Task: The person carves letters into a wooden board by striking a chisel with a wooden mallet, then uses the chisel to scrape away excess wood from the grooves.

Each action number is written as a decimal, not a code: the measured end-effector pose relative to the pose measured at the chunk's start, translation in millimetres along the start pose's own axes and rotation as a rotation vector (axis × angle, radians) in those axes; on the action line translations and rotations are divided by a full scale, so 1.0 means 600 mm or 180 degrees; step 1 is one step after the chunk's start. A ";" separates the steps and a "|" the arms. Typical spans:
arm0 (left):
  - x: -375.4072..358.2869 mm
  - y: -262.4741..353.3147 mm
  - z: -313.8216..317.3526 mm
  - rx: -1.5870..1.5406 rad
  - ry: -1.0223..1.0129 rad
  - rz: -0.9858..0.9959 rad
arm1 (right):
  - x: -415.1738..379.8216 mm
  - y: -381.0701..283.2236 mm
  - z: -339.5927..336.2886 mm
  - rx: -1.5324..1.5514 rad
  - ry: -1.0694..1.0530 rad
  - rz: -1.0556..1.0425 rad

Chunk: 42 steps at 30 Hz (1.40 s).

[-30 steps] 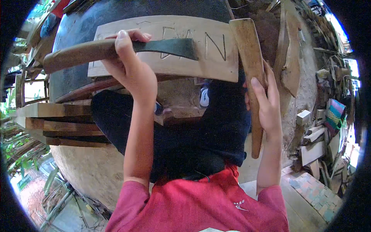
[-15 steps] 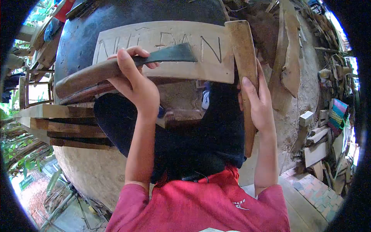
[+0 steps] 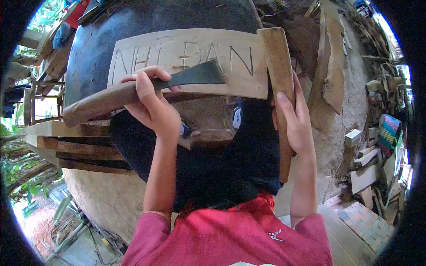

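My left hand (image 3: 155, 99) is wrapped round a chisel (image 3: 100, 102) with a thick wooden handle and a wide, flared dark metal blade. The blade points right, over the lower part of a pale wooden board (image 3: 177, 36) with letters carved into it. My right hand (image 3: 296, 117) grips a long flat wooden bar (image 3: 276, 57), which stands lengthwise at the board's right end. The board lies on a dark, smooth tabletop (image 3: 97, 48), above my lap.
Stacked thick planks (image 3: 84, 129) jut out at the left. Long rough timber (image 3: 333, 66) lies on the ground to the right. Farther right are a colourful woven bag (image 3: 389, 131), a small white block (image 3: 353, 136) and wood scraps.
The chisel blade has shifted slightly down, uncovering more of the carved letters. My left hand has tilted a little with it. The bar and my right hand are nearly where they were.
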<state>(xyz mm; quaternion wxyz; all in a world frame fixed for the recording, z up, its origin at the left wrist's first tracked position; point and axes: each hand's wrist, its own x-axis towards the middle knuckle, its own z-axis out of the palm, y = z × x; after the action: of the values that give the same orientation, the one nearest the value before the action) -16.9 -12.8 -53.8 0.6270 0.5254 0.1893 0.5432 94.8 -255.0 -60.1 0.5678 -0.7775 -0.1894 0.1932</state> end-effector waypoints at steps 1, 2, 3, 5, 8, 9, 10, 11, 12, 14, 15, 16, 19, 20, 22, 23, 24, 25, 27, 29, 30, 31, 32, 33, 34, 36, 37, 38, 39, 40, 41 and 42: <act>-0.002 -0.001 0.005 -0.0061 0.0026 0.0017 | -0.001 0.000 0.001 0.0032 0.0011 0.0019; -0.004 -0.003 0.009 -0.0118 0.0052 0.0033 | -0.001 0.000 0.002 0.0035 0.0015 0.0026; -0.005 -0.005 0.010 -0.0105 -0.0011 0.0042 | -0.001 0.000 0.002 0.0038 0.0020 0.0032; -0.009 -0.012 0.010 -0.0071 -0.0129 0.0056 | -0.001 -0.004 0.002 0.0045 -0.0001 0.0044; -0.013 -0.022 0.019 -0.0014 -0.0282 0.0195 | -0.004 -0.014 0.004 0.0209 -0.0042 0.0107; -0.014 -0.023 0.018 -0.0058 -0.0286 0.0190 | -0.004 -0.015 0.004 0.0237 -0.0041 0.0110; -0.011 -0.025 0.013 0.0003 -0.0251 0.0275 | -0.003 -0.008 0.004 0.0199 -0.0015 0.0076; -0.006 -0.028 0.005 0.0065 -0.0219 0.0362 | -0.004 -0.010 0.004 0.0267 -0.0037 0.0187; 0.000 -0.027 0.000 0.0130 -0.0188 0.0454 | -0.004 -0.013 0.004 0.0334 -0.0057 0.0298; 0.005 -0.021 -0.004 0.0216 -0.0014 0.0529 | -0.010 -0.031 0.005 0.0581 -0.0162 0.0637; 0.008 -0.017 -0.008 0.0242 0.0025 0.0517 | -0.011 -0.034 0.006 0.0653 -0.0189 0.0720; 0.010 -0.012 -0.009 0.0265 0.0067 0.0506 | -0.011 -0.032 0.006 0.0623 -0.0162 0.0629; -0.004 -0.003 -0.015 -0.0169 0.0028 0.0179 | -0.008 -0.012 0.009 0.0435 -0.0045 0.0246; -0.007 -0.004 -0.017 -0.0273 -0.0038 0.0099 | -0.008 -0.010 0.008 0.0411 -0.0026 0.0169; -0.017 -0.009 -0.008 -0.0274 0.0001 0.0192 | -0.008 -0.009 0.009 0.0420 -0.0015 0.0080; -0.021 -0.011 -0.003 -0.0282 0.0014 0.0243 | -0.009 -0.009 0.010 0.0416 -0.0051 0.0107; -0.022 -0.011 -0.003 -0.0066 0.0186 0.0237 | -0.010 -0.009 0.012 0.0412 -0.0086 0.0134; -0.023 -0.010 -0.004 0.0105 0.0340 0.0215 | -0.011 -0.004 0.014 0.0344 -0.0111 0.0196; -0.019 -0.020 0.003 0.0477 0.0597 0.0104 | -0.015 -0.005 0.003 0.0155 -0.0068 0.0111; -0.013 -0.034 -0.003 0.0550 0.0634 0.0027 | -0.014 0.000 0.007 0.0154 -0.0042 -0.0082; -0.016 -0.037 -0.006 0.0395 0.0581 0.0040 | -0.012 0.008 0.010 0.0273 -0.0070 -0.0152; -0.013 -0.042 -0.007 0.0206 0.0425 0.0171 | -0.010 0.009 0.010 0.0204 -0.0027 -0.0306; -0.012 -0.045 -0.007 0.0067 0.0301 0.0317 | -0.011 0.010 0.012 0.0156 -0.0036 -0.0442; -0.010 -0.042 -0.002 0.0037 0.0198 0.0292 | -0.011 0.017 0.016 0.0429 -0.0045 -0.0424; -0.012 -0.037 -0.002 0.0014 0.0117 0.0279 | -0.018 0.017 0.018 0.0697 -0.0085 -0.0418; -0.008 -0.039 0.000 0.0045 0.0098 0.0371 | -0.031 0.005 0.017 0.0962 -0.0102 -0.0011; -0.005 -0.034 0.004 0.0079 0.0082 0.0390 | -0.035 0.005 0.019 0.1060 -0.0111 0.0071; -0.004 -0.030 0.005 0.0127 0.0069 0.0399 | -0.041 0.006 0.022 0.1161 -0.0128 0.0170; -0.004 -0.030 0.006 0.0195 0.0127 0.0346 | -0.041 0.015 0.024 0.1047 -0.0104 0.0053; 0.000 -0.032 0.004 0.0220 0.0153 0.0313 | -0.041 0.021 0.025 0.0932 -0.0077 -0.0062; 0.001 -0.035 -0.001 0.0243 0.0178 0.0287 | -0.045 0.022 0.025 0.0904 -0.0069 -0.0059; 0.003 -0.039 -0.004 0.0262 0.0206 0.0260 | -0.047 0.023 0.025 0.0918 -0.0072 -0.0062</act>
<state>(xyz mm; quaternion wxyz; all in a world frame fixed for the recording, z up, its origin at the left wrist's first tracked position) -7.1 -6.7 -74.3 0.5757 0.5401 0.2100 0.5768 64.1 -261.1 -74.9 0.6733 -0.6837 -0.1735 0.2216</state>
